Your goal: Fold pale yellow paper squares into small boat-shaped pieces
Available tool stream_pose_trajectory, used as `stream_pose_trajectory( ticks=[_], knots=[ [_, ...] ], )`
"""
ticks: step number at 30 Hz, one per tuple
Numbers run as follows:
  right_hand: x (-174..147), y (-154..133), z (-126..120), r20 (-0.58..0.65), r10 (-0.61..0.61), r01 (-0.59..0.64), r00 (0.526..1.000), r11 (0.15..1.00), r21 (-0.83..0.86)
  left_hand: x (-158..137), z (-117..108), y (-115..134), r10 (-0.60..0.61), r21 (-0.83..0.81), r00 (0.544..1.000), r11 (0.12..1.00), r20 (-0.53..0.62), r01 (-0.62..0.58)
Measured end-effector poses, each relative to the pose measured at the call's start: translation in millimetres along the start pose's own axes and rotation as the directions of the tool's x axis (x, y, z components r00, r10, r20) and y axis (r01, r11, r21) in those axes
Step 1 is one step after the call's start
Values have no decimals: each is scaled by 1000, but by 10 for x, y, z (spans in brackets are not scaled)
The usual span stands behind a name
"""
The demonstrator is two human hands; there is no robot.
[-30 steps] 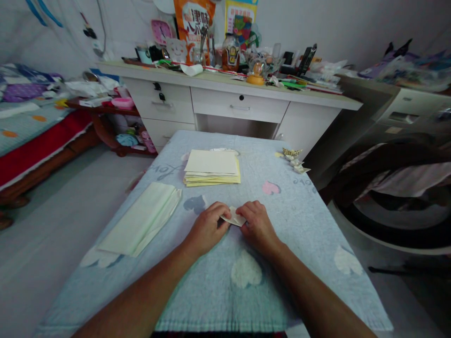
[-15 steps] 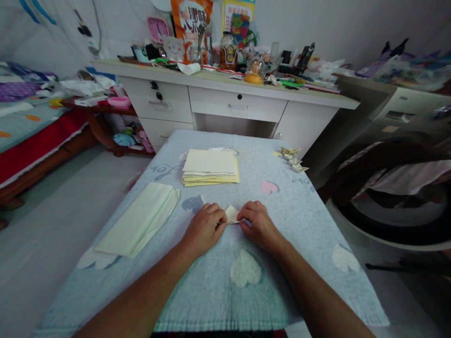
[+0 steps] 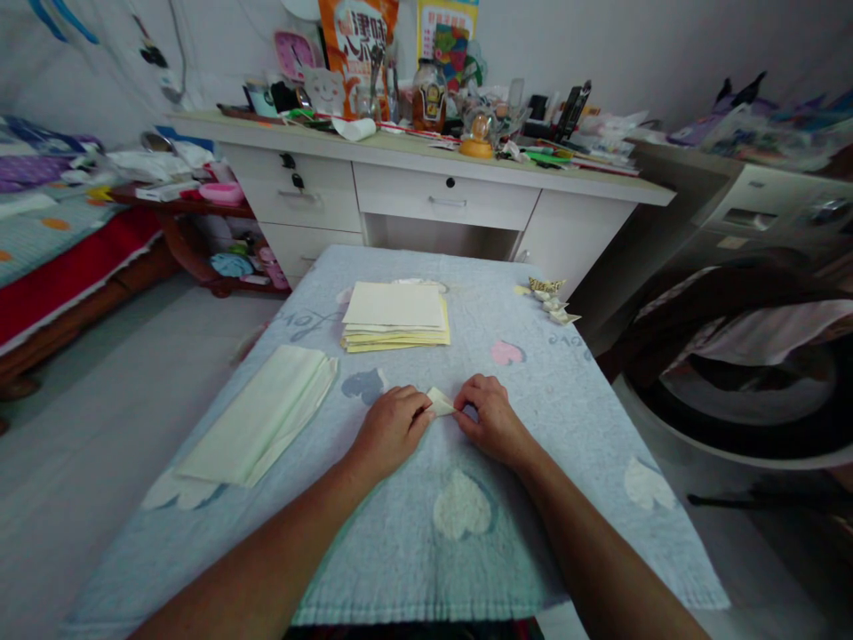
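Observation:
A small folded piece of cream paper (image 3: 441,402) lies between my two hands over the middle of the cloth-covered table (image 3: 533,542). My left hand (image 3: 398,422) pinches its left end between thumb and fingers. At the right corner, the thumb and forefinger of my right hand (image 3: 488,416) close on the paper. Its outer ends are hidden under my fingertips. Beyond my hands is a stack of cream and yellow paper sheets (image 3: 394,307). Larger folded pale-green paper (image 3: 257,418) lies to the left of my left forearm.
Several small folded paper boats (image 3: 554,307) sit at the table's far right corner. Behind the table stands a white desk (image 3: 446,191) crowded with a honey jar (image 3: 428,96), a pink clock (image 3: 293,55) and other items. An open front-loading washing machine (image 3: 746,240) is on the right, a bed (image 3: 73,258) on the left.
The paper between my hands now looks tilted and narrower, its right corner drawn to a point. My right fingers have shifted slightly to that corner. The view has moved a little.

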State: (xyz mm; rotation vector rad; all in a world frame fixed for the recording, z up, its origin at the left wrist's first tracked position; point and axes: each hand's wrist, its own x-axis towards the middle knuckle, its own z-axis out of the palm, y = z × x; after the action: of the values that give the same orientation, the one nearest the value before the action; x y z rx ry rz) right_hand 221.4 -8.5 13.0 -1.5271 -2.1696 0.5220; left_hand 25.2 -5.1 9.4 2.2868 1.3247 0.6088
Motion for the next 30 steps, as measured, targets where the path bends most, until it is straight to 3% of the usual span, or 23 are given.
stream_pose_trajectory(
  ticks=[8,20,30],
  knots=[
    [21,-13,-9,25,59,-59,998,998,-4,26,11,28,-54,75,998,996,-16,55],
    [50,-52,77,-7,172,-171,985,975,-141,44,-2,-11,-94,144,994,984,-63,102],
    [56,-47,108,-39,190,-194,981,968,-162,7,-138,-95,-112,51,994,992,16,111]
  ],
)
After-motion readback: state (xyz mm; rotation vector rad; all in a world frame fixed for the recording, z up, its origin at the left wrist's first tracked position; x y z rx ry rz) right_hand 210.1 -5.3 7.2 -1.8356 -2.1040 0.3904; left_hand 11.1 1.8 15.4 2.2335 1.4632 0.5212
